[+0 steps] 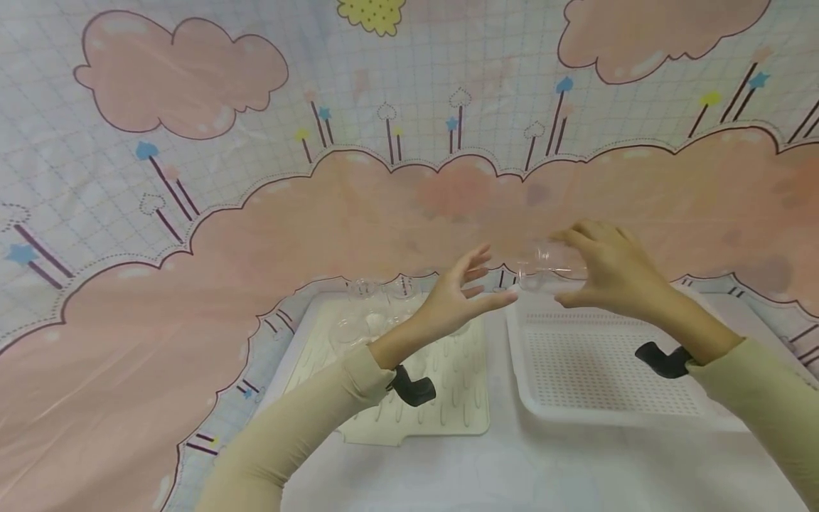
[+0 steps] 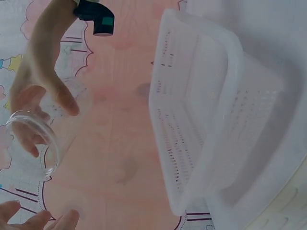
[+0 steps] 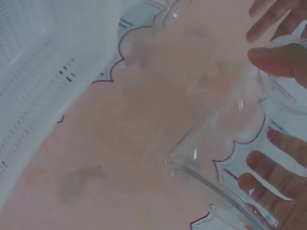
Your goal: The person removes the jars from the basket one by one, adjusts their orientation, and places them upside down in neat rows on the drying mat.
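My right hand [image 1: 608, 270] holds a clear, see-through jar [image 1: 544, 259] on its side above the back of the white perforated basket [image 1: 521, 384]. In the left wrist view, the right hand's thumb and fingers grip around the jar, whose round ringed mouth [image 2: 55, 153] faces the left hand. My left hand [image 1: 451, 291] is raised just left of that mouth, its fingers spread and nothing in its grasp. Only its fingertips [image 2: 43, 221] show at the lower left of the left wrist view.
A cream ridged draining mat [image 1: 448, 405] lies left of the basket on the white table [image 1: 512, 469]. Several clear vessels, among them one at the front left [image 1: 352, 328], stand toward its back. A patterned cloth [image 1: 371, 213] hangs behind.
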Tool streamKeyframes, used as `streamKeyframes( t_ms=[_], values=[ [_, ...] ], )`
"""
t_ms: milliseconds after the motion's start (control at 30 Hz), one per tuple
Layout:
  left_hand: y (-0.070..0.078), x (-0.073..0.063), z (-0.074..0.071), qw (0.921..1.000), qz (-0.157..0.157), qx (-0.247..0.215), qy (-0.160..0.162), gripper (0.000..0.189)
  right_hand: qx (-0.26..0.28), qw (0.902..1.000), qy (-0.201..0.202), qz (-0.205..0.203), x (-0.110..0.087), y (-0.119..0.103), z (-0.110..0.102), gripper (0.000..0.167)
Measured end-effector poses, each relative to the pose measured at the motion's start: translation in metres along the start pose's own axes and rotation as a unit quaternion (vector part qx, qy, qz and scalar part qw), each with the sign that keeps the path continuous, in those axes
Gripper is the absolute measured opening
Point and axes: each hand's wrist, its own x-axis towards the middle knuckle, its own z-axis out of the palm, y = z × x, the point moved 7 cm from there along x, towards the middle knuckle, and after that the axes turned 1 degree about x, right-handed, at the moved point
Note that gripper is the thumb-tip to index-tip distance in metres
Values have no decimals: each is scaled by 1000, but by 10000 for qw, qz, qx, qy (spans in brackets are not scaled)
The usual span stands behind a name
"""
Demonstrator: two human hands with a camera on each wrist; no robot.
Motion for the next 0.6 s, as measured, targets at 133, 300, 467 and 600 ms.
streamKeyframes(
  t_ms=[133, 300, 467, 600],
  values=[
    [0, 4, 4, 9999, -18, -106, 78, 84, -294, 9992, 114, -248, 1, -10, 0, 85],
    [1, 7, 7, 9992, -90, -360, 149, 82, -612, 9962, 277, -563, 0, -24, 1, 86],
    [1, 8, 9, 9983, -96, -530, 205, 80, -772, 9923, 454, -857, 0, -36, 4, 87],
    [2, 8, 8, 9976, 3, -656, 241, 78, -897, 9885, 596, -1066, 1, -45, 6, 87]
  ],
)
